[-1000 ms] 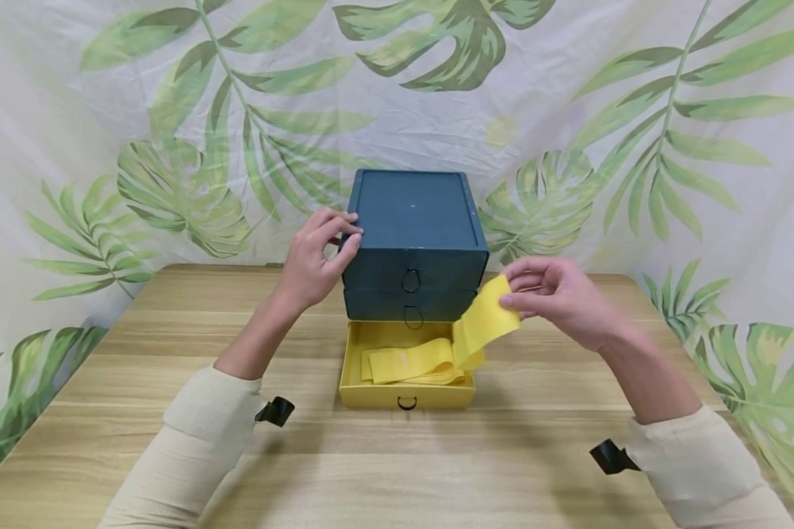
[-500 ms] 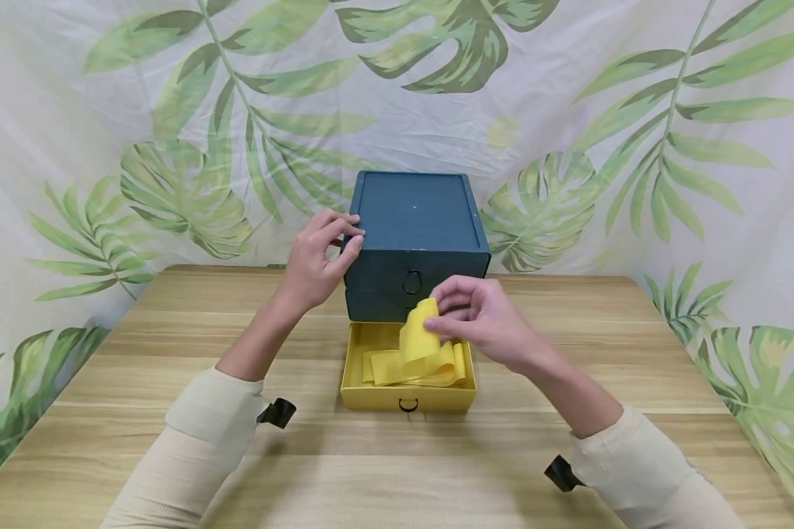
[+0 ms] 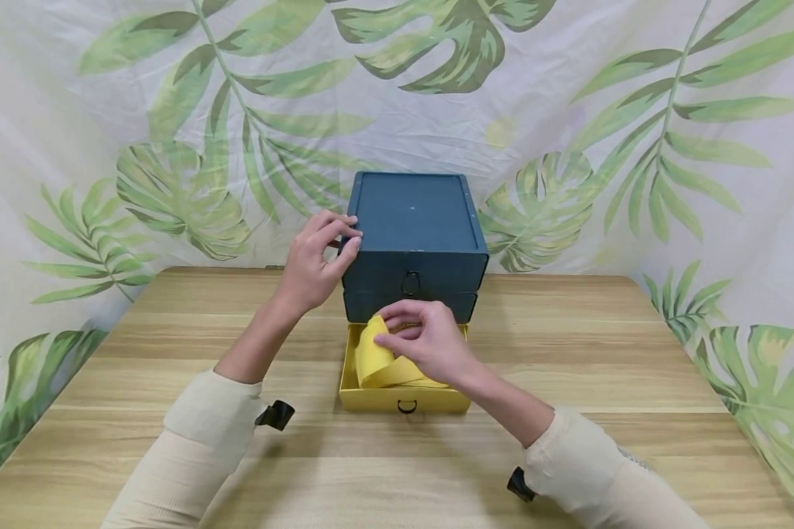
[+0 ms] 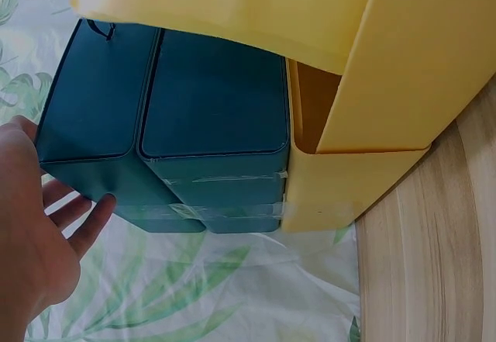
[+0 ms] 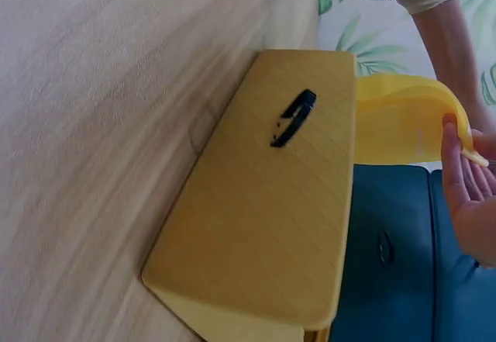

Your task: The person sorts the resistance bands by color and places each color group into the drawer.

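A yellow resistance band (image 3: pixel 374 358), thin and wide, is pinched between the thumb and fingers of my right hand (image 3: pixel 430 342). Its raised end curves up over the left part of a pulled-out yellow drawer (image 3: pixel 370 400), and the rest trails down inside, partly hidden by my hand. In the right wrist view, the band (image 5: pixel 399 117) arches above the drawer front. My left hand (image 3: pixel 314 257) touches the upper left edge of the dark blue drawer unit (image 3: pixel 410 213); in the left wrist view, its fingers (image 4: pixel 93 222) lie against the unit's side.
Two blue drawers with black loop pulls (image 3: pixel 411 283) sit shut above the yellow one. A wooden table (image 3: pixel 205 316) carries the stack. Behind it hangs a leaf-print cloth (image 3: pixel 291 95).
My right hand has carried the band's end leftward and lower, from beyond the drawer's right side to its left part. My left hand has stayed at the blue unit's edge.
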### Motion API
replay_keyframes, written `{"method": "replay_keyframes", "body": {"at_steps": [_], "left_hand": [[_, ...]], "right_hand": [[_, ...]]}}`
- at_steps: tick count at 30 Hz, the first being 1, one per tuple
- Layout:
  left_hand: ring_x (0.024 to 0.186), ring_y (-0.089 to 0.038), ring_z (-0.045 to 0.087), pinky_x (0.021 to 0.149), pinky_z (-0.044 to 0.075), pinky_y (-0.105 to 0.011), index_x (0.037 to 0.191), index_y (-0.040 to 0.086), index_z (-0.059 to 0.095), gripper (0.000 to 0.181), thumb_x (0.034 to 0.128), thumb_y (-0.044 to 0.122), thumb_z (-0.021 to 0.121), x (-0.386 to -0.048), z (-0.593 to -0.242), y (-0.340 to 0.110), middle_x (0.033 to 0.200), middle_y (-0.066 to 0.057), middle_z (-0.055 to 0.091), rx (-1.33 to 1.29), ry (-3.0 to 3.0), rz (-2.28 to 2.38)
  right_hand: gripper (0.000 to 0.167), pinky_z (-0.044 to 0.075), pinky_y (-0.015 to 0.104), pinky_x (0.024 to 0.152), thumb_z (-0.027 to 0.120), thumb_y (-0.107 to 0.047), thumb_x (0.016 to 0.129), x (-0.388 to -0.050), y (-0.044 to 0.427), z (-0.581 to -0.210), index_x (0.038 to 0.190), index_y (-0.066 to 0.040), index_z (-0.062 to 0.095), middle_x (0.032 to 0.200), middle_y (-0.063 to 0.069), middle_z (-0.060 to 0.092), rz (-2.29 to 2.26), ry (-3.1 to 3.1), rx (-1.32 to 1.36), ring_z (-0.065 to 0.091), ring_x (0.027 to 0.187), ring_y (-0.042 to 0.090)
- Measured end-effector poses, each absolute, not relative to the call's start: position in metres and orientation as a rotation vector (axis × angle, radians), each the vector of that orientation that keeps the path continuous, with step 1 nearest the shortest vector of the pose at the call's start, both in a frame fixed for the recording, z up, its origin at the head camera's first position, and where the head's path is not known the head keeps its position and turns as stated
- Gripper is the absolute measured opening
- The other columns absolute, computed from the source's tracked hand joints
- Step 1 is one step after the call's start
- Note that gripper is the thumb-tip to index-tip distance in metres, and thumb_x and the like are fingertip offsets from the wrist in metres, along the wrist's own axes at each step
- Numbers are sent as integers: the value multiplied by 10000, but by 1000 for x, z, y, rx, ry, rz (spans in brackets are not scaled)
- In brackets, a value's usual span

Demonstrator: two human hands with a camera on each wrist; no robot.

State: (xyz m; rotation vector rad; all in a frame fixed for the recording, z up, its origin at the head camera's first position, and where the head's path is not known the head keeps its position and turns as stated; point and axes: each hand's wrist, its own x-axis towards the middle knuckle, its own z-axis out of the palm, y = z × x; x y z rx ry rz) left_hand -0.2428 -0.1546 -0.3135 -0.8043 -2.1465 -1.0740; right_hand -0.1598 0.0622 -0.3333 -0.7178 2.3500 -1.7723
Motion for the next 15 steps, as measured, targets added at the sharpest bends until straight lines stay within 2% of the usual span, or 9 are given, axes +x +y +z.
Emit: {"method": "replay_keyframes", "body": {"at_steps": [8, 15], "left_hand": [[1137, -349, 598, 855, 570, -481, 972, -32, 714, 144, 1013, 62, 612, -243, -313, -154, 1198, -200, 649, -809, -2145, -1075], [1142, -358, 598, 853, 565, -483, 971, -37, 714, 152, 1015, 60, 606, -242, -313, -154, 1194, -208, 647, -808, -2141, -1076]], "right_hand": [[294, 633, 331, 728, 760, -2, 927, -160, 66, -353, 1211, 34, 691, 983, 159, 736, -1764, 2403, -628, 771, 842, 263], [246, 615, 365, 644, 761, 52, 899, -168, 95, -377, 1137, 43, 698, 881, 123, 711, -1720, 2457, -450, 705, 672, 233]]}}
